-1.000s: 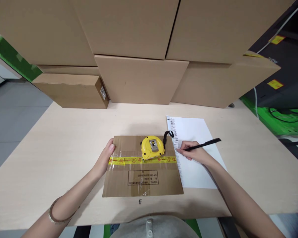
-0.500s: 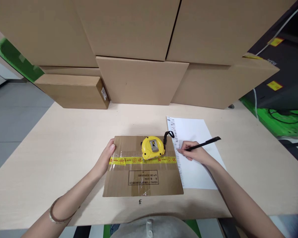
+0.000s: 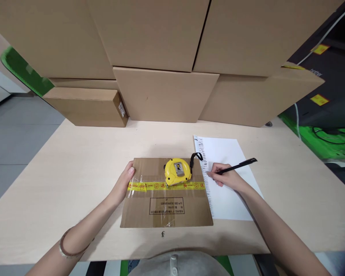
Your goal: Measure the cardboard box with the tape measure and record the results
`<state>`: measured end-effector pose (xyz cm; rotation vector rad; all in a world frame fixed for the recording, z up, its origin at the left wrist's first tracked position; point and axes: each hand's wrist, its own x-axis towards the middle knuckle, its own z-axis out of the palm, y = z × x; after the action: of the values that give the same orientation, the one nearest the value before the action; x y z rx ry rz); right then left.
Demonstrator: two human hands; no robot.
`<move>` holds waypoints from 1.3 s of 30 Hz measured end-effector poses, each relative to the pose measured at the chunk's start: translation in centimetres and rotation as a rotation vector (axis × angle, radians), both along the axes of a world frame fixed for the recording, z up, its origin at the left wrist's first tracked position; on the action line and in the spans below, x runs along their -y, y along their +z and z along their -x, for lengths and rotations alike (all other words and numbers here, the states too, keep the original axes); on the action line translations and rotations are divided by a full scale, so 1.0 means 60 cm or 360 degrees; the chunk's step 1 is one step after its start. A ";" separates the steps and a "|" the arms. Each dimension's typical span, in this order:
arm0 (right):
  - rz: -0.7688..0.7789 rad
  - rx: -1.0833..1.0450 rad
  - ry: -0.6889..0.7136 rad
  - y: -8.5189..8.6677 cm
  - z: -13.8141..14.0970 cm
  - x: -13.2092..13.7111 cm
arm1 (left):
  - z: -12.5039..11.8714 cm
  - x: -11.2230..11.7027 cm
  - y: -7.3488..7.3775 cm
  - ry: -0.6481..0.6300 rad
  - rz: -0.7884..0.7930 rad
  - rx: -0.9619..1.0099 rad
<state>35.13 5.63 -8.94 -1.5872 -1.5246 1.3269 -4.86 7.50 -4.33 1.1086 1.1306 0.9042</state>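
Note:
My left hand (image 3: 124,179) holds the left edge of a flat cardboard box (image 3: 166,224), thumb on top and the other fingers mostly hidden. Yellow printed tape (image 3: 194,185) crosses the box, which also bears a dark printed label frame. On it rests a yellow tape measure (image 3: 172,168) with a metal clip and a black wrist strap. Pinched in my right hand (image 3: 225,176) is a black pen (image 3: 243,163), slanting up to the right. That hand rests on a white sheet of paper (image 3: 232,207) with handwriting down its left side, beside the box's right edge.
Large cardboard boxes (image 3: 166,96) are stacked along the back of the pale table (image 3: 74,168). A smaller carton (image 3: 86,107) stands at back left. On the right are a dark machine (image 3: 319,84) and black cables (image 3: 333,138) over a green surface.
The view has shifted very slightly. Both hands keep their holds, and the box, tape measure and paper stay in place on the table.

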 end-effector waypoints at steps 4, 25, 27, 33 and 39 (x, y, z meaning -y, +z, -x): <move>0.0014 0.0001 -0.0001 0.004 0.003 0.000 | -0.001 0.001 0.002 0.0017 -0.0016 0.0014; 0.0013 -0.0007 -0.0035 0.002 0.004 0.000 | 0.006 -0.005 -0.010 -0.0016 -0.0049 0.0011; 0.0017 -0.0008 -0.0037 0.003 0.004 0.000 | 0.005 -0.005 -0.010 -0.0015 -0.0056 0.0008; 0.0020 0.0004 -0.0078 0.001 0.005 -0.001 | 0.000 -0.001 0.000 0.0019 -0.0030 0.0011; 0.0034 0.0012 -0.0056 0.005 0.006 -0.001 | -0.001 0.000 0.001 0.0008 0.0000 0.0025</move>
<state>34.78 5.68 -8.67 -1.6267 -1.4847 1.3232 -4.83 7.49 -4.25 1.0976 1.1210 0.9155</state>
